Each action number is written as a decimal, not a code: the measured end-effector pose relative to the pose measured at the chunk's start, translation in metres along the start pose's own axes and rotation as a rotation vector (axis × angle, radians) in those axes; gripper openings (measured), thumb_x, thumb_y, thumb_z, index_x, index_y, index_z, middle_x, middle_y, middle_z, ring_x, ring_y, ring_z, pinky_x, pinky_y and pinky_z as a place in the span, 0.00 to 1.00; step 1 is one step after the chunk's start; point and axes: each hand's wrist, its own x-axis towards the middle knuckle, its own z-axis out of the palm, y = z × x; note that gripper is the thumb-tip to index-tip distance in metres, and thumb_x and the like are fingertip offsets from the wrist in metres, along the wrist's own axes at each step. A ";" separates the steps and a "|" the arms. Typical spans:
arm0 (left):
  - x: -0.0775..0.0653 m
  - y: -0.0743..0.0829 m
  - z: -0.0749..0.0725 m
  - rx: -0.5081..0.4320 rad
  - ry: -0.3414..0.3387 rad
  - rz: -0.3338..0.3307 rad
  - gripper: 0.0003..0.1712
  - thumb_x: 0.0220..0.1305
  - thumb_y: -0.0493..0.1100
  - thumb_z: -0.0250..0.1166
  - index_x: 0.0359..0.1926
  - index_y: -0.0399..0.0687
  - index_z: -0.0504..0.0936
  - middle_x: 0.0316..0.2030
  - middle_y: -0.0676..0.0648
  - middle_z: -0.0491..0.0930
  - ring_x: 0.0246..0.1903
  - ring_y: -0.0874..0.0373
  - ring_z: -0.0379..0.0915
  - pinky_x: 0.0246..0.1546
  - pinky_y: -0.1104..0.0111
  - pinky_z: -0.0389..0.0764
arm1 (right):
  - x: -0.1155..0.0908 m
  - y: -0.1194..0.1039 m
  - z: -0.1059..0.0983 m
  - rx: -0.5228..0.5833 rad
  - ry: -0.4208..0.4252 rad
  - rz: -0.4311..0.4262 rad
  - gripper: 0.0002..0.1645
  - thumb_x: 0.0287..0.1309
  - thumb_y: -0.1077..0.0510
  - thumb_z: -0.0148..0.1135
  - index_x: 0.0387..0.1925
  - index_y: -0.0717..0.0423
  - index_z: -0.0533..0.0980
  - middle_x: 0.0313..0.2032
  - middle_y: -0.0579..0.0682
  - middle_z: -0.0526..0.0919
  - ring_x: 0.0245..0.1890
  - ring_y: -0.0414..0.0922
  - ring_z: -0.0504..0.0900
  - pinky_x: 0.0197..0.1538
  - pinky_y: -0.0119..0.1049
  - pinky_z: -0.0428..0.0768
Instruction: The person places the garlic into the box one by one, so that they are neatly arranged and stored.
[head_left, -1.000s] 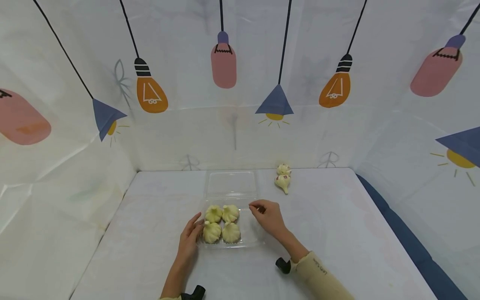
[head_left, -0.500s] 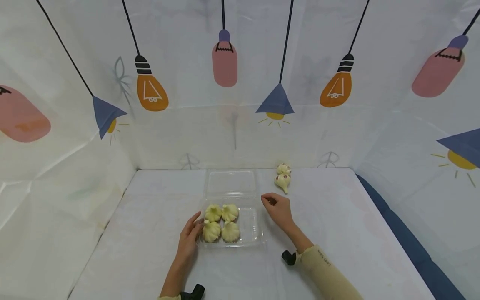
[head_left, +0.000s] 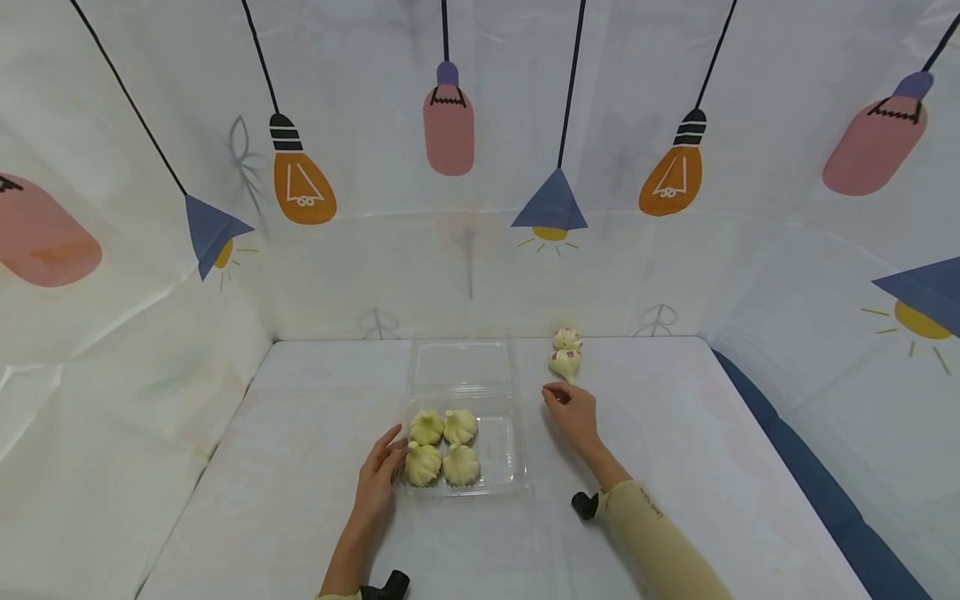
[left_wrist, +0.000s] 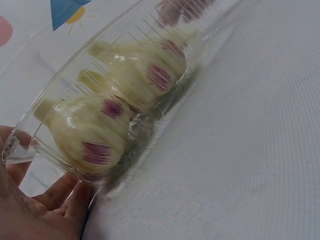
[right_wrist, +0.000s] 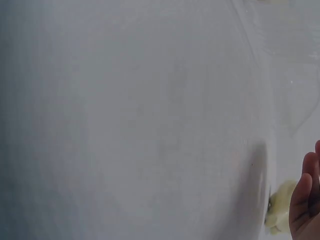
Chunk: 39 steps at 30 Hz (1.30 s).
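Observation:
A clear plastic container (head_left: 504, 454) lies with its lid (head_left: 462, 367) folded back toward the wall. Inside it sit several pale garlic bulbs (head_left: 461, 465); purple streaks show on the bulbs (left_wrist: 90, 132) in the left wrist view. My left hand (head_left: 381, 473) holds the container's left edge, its fingers (left_wrist: 62, 197) against the lower wall there. My right hand (head_left: 573, 414) is over the table to the right of the container, fingers loosely bent and holding nothing. Just beyond its fingertips is the nearer of two loose garlic bulbs (head_left: 565, 363); the other bulb (head_left: 567, 338) sits behind it.
The white table (head_left: 300, 467) ends at a white sheet wall (head_left: 360, 275) printed with lamps and bulbs. Dark blue material (head_left: 817, 475) shows past the table's right edge. A small black device (head_left: 585, 505) is at the right wrist, and another black device (head_left: 387, 586) at the left.
My right hand has moved away from the container, rightward and slightly forward, to the loose garlic bulbs. My left hand has stayed at the container's left edge.

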 end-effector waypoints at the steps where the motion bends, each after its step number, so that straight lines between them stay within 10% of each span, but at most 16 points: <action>1: 0.000 0.000 0.000 0.000 0.001 0.000 0.26 0.77 0.42 0.48 0.72 0.42 0.60 0.63 0.32 0.68 0.62 0.42 0.65 0.56 0.71 0.68 | 0.002 0.002 -0.001 -0.005 0.006 0.008 0.03 0.56 0.64 0.69 0.33 0.59 0.85 0.28 0.49 0.85 0.26 0.42 0.78 0.30 0.31 0.75; 24: 0.002 -0.003 -0.002 -0.003 0.004 0.000 0.26 0.77 0.43 0.47 0.72 0.44 0.60 0.63 0.32 0.68 0.62 0.43 0.65 0.60 0.56 0.66 | 0.029 0.029 -0.021 -0.159 0.057 0.315 0.15 0.56 0.51 0.69 0.37 0.60 0.84 0.31 0.54 0.86 0.31 0.48 0.83 0.34 0.38 0.75; 39: 0.003 -0.004 -0.001 -0.012 0.014 -0.008 0.26 0.77 0.43 0.49 0.72 0.44 0.62 0.62 0.33 0.69 0.61 0.42 0.66 0.57 0.64 0.69 | 0.037 0.029 -0.030 -0.211 -0.036 0.437 0.22 0.55 0.47 0.68 0.42 0.61 0.83 0.38 0.56 0.86 0.39 0.52 0.82 0.43 0.47 0.75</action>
